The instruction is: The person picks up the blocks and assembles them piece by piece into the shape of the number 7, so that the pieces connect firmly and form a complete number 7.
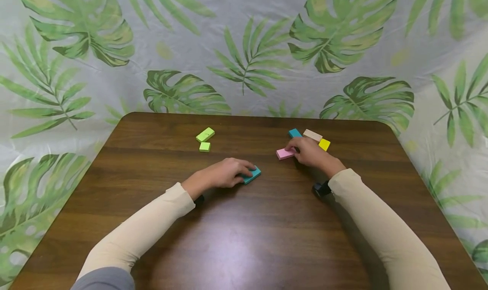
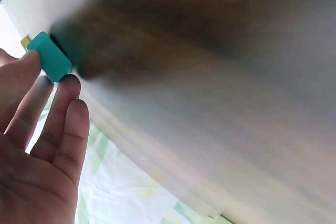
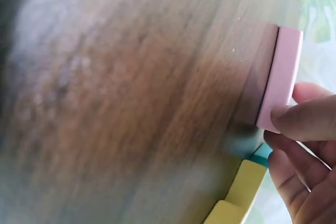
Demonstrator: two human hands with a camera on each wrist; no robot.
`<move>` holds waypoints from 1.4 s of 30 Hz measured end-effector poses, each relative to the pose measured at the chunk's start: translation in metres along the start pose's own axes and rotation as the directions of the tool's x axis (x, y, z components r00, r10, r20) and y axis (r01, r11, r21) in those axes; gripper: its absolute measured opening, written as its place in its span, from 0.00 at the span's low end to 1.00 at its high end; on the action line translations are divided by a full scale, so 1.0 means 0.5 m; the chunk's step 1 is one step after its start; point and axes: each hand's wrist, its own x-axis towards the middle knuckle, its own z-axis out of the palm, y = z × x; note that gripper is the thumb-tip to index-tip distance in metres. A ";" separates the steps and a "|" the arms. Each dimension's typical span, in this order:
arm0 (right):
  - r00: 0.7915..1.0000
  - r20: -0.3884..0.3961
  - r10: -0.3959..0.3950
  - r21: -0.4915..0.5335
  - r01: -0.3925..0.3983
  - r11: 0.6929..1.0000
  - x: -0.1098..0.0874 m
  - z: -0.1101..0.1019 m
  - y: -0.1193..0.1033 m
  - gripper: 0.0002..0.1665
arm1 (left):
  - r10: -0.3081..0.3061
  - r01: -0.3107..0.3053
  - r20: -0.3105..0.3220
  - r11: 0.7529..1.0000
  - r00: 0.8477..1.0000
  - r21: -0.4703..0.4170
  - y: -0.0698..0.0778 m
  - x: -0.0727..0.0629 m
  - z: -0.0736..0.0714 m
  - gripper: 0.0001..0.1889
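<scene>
My left hand (image 1: 228, 172) pinches a teal block (image 1: 252, 176) near the middle of the table, thumb on one side and fingers on the other. In the left wrist view the teal block (image 2: 50, 57) shows at the fingertips, close to the tabletop. Farther right, my right hand (image 1: 310, 151) holds a pink block (image 1: 285, 154) by its right end. The right wrist view shows the thumb laid on the lower end of that pink block (image 3: 282, 80). Just beyond the right hand lie a blue block (image 1: 295, 133), a pale wooden block (image 1: 312, 135) and a yellow block (image 1: 324, 144).
Two lime-green pieces, a longer block (image 1: 205, 134) and a small block (image 1: 204, 147), lie at the back left of the brown wooden table (image 1: 244, 239). A leaf-patterned cloth (image 1: 251, 48) hangs behind the table's far edge.
</scene>
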 end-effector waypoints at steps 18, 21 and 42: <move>0.997 -0.022 0.077 0.045 -0.076 0.996 0.023 -0.004 0.020 0.15 | -0.080 0.073 -0.079 0.994 0.994 -0.086 0.017 -0.028 0.010 0.14; 0.995 -0.001 0.096 0.041 -0.096 0.995 0.026 -0.005 0.021 0.17 | -0.083 0.077 -0.077 0.993 0.994 -0.086 0.017 -0.027 0.009 0.14; 0.987 0.090 0.131 0.074 -0.138 0.988 0.072 -0.011 0.033 0.20 | -0.100 0.097 -0.058 0.994 0.993 -0.051 0.022 -0.028 0.011 0.15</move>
